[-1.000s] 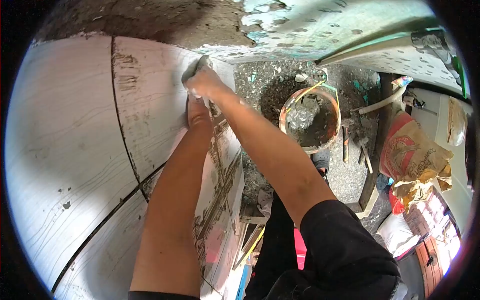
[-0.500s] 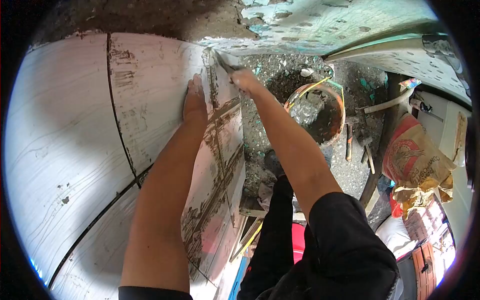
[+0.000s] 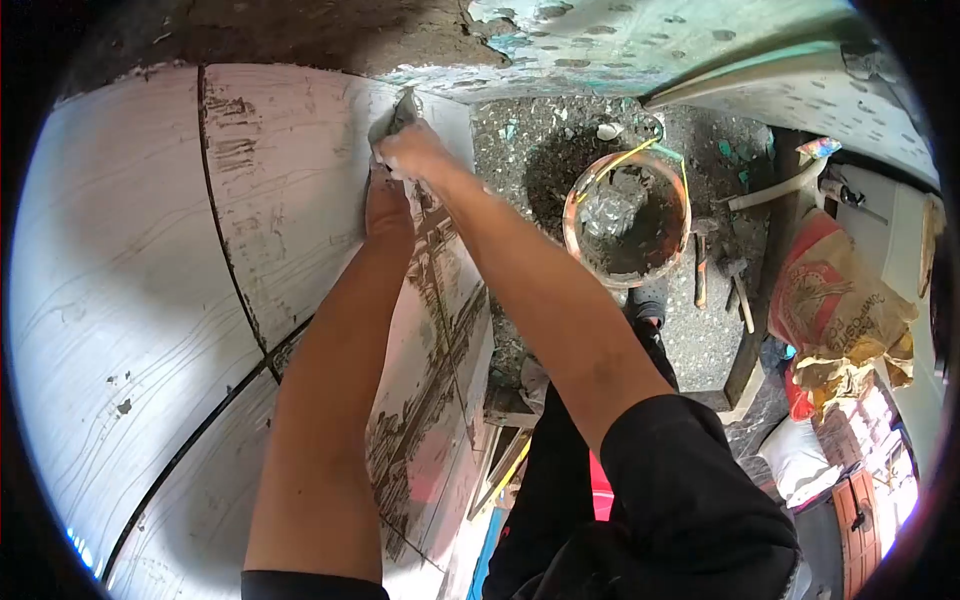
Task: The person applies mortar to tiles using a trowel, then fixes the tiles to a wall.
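Observation:
My right hand is closed round a putty knife, whose grey blade lies near the corner of the white tiles. Just below it, my left hand rests against the tile surface, its fingers mostly hidden behind my right hand. Brown smears and dark joint lines cross the tiles beside and beneath my forearms. To the right on the speckled floor, an orange-rimmed bucket holds a clear plastic bag and grey material.
A hammer and another tool lie right of the bucket. Farther right are a torn paper sack and a pale curved pipe. A green-white wall borders the floor. My shoe is below the bucket.
My right hand has moved left with the putty knife, from the tile edge to just above my left hand. A shoe now shows below the bucket.

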The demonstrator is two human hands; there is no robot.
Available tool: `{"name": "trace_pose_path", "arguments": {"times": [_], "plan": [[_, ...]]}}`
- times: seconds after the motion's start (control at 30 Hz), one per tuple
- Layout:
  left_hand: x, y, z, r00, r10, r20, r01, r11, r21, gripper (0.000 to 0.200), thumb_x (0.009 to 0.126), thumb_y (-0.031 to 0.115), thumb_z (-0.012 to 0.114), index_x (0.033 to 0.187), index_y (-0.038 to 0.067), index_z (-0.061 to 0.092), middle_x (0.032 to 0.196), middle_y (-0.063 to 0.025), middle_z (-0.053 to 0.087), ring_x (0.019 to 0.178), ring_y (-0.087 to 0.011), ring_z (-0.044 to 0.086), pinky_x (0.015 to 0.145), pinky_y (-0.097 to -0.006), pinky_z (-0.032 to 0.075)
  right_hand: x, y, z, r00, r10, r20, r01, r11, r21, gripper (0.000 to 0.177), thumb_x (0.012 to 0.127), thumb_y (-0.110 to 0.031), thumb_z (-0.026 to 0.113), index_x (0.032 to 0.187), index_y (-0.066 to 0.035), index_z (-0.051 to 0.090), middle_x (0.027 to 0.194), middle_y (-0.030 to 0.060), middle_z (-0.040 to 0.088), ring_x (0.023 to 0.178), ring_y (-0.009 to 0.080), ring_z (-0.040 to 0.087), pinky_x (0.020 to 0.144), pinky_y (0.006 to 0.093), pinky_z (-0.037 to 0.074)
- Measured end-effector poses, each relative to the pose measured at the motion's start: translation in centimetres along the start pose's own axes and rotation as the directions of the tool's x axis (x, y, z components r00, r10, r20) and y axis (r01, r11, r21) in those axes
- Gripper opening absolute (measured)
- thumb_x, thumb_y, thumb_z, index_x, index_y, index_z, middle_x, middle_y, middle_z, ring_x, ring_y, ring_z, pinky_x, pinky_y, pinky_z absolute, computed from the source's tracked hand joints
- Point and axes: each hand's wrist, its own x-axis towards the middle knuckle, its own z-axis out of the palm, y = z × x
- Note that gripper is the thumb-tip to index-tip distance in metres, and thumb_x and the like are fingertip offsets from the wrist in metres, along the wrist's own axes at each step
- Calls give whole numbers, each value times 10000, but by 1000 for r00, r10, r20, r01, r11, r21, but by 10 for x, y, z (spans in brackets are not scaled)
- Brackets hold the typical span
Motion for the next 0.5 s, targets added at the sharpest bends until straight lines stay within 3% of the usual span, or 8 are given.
{"name": "trace_pose_path", "arguments": {"times": [0.1, 0.13, 0.2, 0.23, 0.27, 0.37, 0.43, 0.5], "plan": [[-9, -1, -9, 999, 40, -5, -40, 998, -39, 539, 875, 282, 360, 1329, 23, 226, 1405, -122, 159, 1299, -304, 97, 1025, -481, 63, -6, 14, 4, 995, -101, -22, 101, 995, -24, 165, 742, -234, 510, 827, -154, 626, 685, 49, 623, 624, 176, 597, 620, 319, 449], [-9, -1, -9, 999, 5, -53, -5, 1000, -10, 544, 874, 285, 358, 1326, 13, 226, 1403, -138, 154, 1298, -315, 93, 1022, -484, 69, -16, 21, 8, 999, -23, -40, 33, 961, 274, 171, 737, -223, 517, 846, -141, 619, 667, 46, 611, 599, 173, 579, 594, 316, 442], [-13, -2, -4, 988, -49, -144, 57, 997, 52, 553, 871, 290, 355, 1320, -6, 228, 1399, -171, 142, 1295, -338, 86, 1015, -491, 83, -55, 37, 7, 980, 183, 78, -182, 664, 726, 193, 725, -199, 534, 880, -109, 606, 631, 38, 576, 548, 161, 533, 535, 309, 421], [-10, -2, 0, 989, -43, -141, 56, 995, 85, 554, 870, 293, 356, 1318, -11, 233, 1398, -179, 140, 1294, -347, 83, 1013, -493, 87, -72, 40, 2, 939, 292, 183, -302, 439, 846, 208, 719, -185, 543, 895, -90, 600, 613, 34, 554, 524, 152, 507, 502, 305, 407], [-3, 0, 6, 990, -34, -139, 51, 991, 120, 556, 869, 295, 357, 1315, -15, 238, 1396, -186, 138, 1292, -355, 81, 1011, -494, 91, -83, 42, -9, 835, 401, 376, -485, 215, 848, 224, 711, -169, 553, 905, -65, 596, 595, 28, 523, 501, 137, 472, 462, 298, 385], [-6, -3, -4, 997, 6, -70, 3, 991, 131, 559, 862, 295, 371, 1309, -19, 254, 1397, -186, 138, 1290, -366, 81, 1007, -494, 93, -84, 67, 18, 806, 507, 306, -423, 132, 896, 280, 704, -135, 557, 969, -47, 581, 564, 26, 475, 494, 133, 450, 417, 305, 352], [-8, -6, -8, 998, 11, -55, -6, 995, 104, 559, 857, 290, 382, 1307, -18, 260, 1398, -180, 143, 1289, -366, 86, 1007, -493, 91, -71, 79, 31, 853, 494, 168, -362, 328, 873, 259, 707, -145, 562, 943, -42, 582, 591, 37, 482, 509, 131, 452, 420, 305, 355], [-7, -4, -5, 996, -12, -94, 17, 998, 61, 560, 853, 282, 390, 1307, -18, 260, 1397, -176, 150, 1288, -364, 90, 1007, -492, 91, -59, 85, 41, 912, 411, 19, -318, 675, 666, 256, 706, -178, 561, 932, -60, 588, 655, 66, 531, 558, 168, 494, 486, 316, 385]]}}
